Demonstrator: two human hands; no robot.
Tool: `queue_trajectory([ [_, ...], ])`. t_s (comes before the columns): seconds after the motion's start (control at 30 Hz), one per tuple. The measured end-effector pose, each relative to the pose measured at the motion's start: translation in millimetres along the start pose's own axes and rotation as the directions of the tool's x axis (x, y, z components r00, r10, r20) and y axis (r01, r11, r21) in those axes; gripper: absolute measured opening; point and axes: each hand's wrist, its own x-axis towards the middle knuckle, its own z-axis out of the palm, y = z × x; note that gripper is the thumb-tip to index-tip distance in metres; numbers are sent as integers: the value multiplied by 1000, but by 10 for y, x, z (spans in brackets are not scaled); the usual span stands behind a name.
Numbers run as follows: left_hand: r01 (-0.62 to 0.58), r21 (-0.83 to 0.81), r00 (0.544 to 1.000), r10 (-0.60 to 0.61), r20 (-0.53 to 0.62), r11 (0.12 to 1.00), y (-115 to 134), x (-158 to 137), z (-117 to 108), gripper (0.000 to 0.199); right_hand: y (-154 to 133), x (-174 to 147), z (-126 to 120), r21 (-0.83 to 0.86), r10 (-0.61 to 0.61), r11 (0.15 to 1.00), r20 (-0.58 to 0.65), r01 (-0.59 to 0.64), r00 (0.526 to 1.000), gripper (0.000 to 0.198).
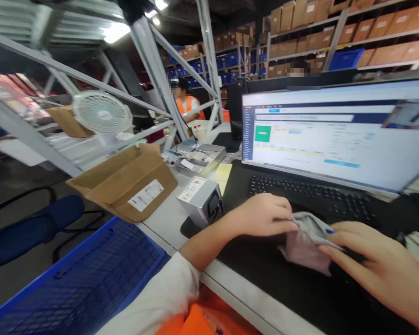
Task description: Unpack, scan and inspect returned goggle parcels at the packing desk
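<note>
Both hands pinch a small grey pouch (307,249) in the lower right of the frame, just in front of the keyboard (310,191): the left hand (265,215) has its upper left edge between thumb and fingers, and the right hand (373,260) grips the upper right edge the same way. Held like this over the black mat (258,270), the pouch has its top edge bunched between the fingertips, and its lower corners hang loose.

Judging from how things lie, the handling is partway along: the pouch is out and in hand, but not yet set down. Blur and the fingers make it hard to tell whether anything is inside it.

Near the middle of the frame, a grey box (197,207) stands to the left of the left forearm, untouched by either hand. Further left, a brown carton (125,188) sits with its top open, above the blue crate (122,260) at lower left. Upper right, the monitor (300,142) is lit, and neither hand is on the keyboard.
</note>
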Motion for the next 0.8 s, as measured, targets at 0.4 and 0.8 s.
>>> queue_trajectory([
  [0.4,-91,-321,984,36,-172,943,190,13,199,19,-312,82,-107,-372,236,905,40,-205,971,34],
  [0.8,-69,-277,949,-23,-314,959,278,47,425,15,-180,234,159,103,205,977,-228,-186,952,7],
])
